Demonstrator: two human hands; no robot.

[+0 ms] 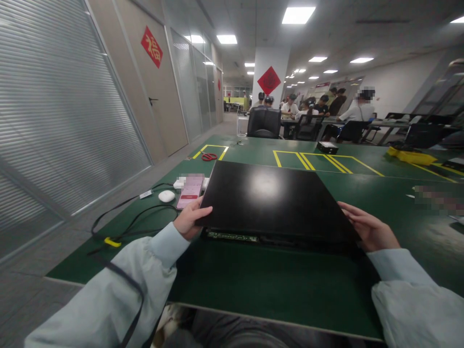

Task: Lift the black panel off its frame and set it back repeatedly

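A flat, glossy black display panel [268,203] is held level above the green table [275,285], with a ceiling light mirrored in its face. Along its near edge shows a strip of green circuit board [232,236]. My left hand [189,218] grips the panel's left edge, thumb on top and fingers underneath. At the right edge, my right hand [373,227] holds the panel's side, its fingertips partly hidden behind it. Just beyond my left hand lie a phone [191,190] with a lit pink screen and a white rounded case [166,195].
Black cables [134,220] with a yellow tie [112,242] run over the table's left side. Red-handled scissors [209,156] lie behind the panel. Farther back are yellow tape outlines [303,161], a small black box [327,148] and a yellow object [413,155]. People sit beyond an office chair [264,122].
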